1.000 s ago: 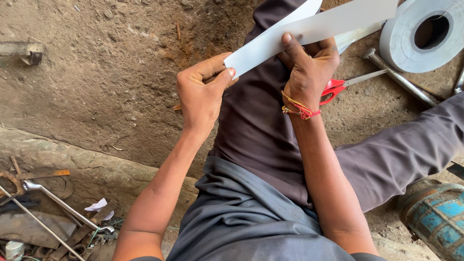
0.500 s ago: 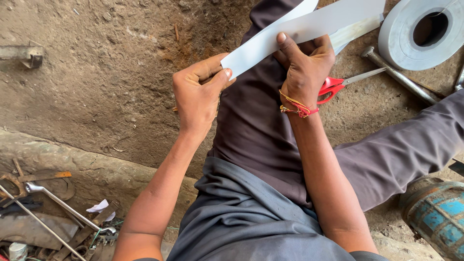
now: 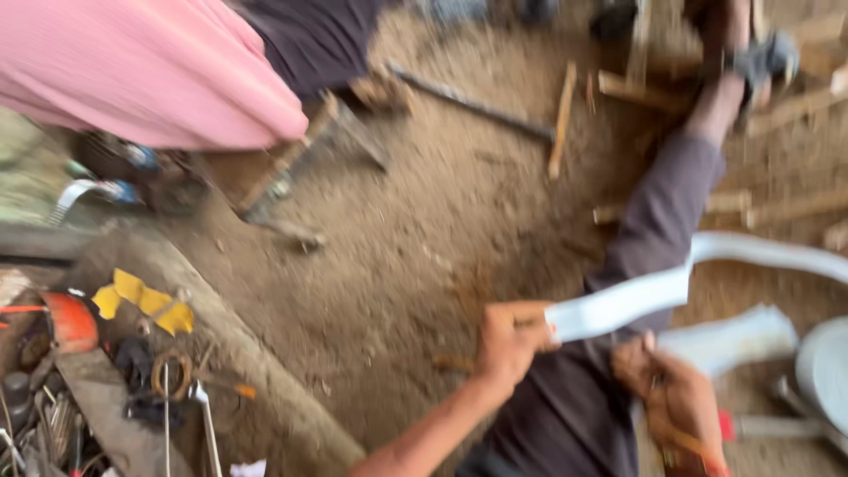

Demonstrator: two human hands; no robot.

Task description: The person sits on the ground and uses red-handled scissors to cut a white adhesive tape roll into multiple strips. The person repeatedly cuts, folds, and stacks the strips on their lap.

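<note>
The left hand [image 3: 511,340] pinches the near end of a white strip [image 3: 618,305] between thumb and fingers — the end lies right at the fingertips, and the strip runs off to the right toward a white roll [image 3: 826,371]. To handle it well, the strip wants even tension and a flat lie, I judge. The right hand [image 3: 676,397] sits just below the strip — blurred, so I cannot tell how its fingers stand.

The person is wearing dark grey-purple trousers [image 3: 658,212] running along the outstretched leg to a dark sandal [image 3: 764,57]. Both forearms are showing bare, with no sleeves. The right hand [image 3: 676,397] is wearing a red-and-orange thread band [image 3: 685,442] at the wrist; the left hand [image 3: 508,340] is wearing nothing.
</note>
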